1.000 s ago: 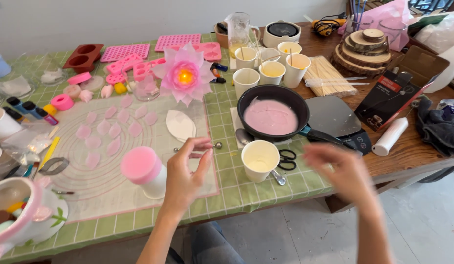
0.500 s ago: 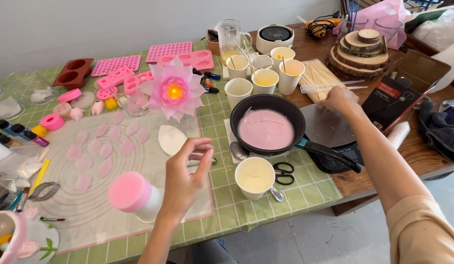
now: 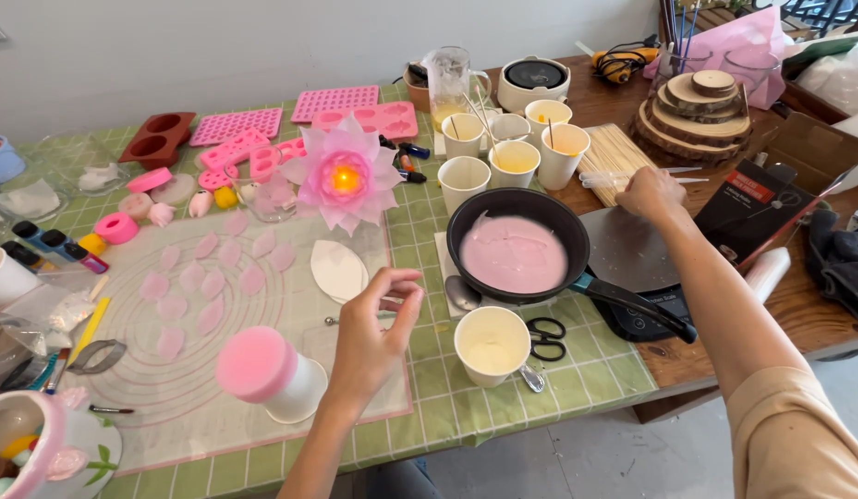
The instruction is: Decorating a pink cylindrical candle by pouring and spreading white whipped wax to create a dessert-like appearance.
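Skewers (image 3: 616, 151) lay bundled beside wood slices (image 3: 695, 109) | your right hand (image 3: 649, 192) curled narrow upon them; left hand (image 3: 378, 319) pinched, hovering, seemingly empty | you did best lifting one stick cleanly

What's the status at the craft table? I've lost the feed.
Left hand empty, fingers curled above the mat. Right hand at the bundle of wooden sticks. Pan of pink liquid sits between them.
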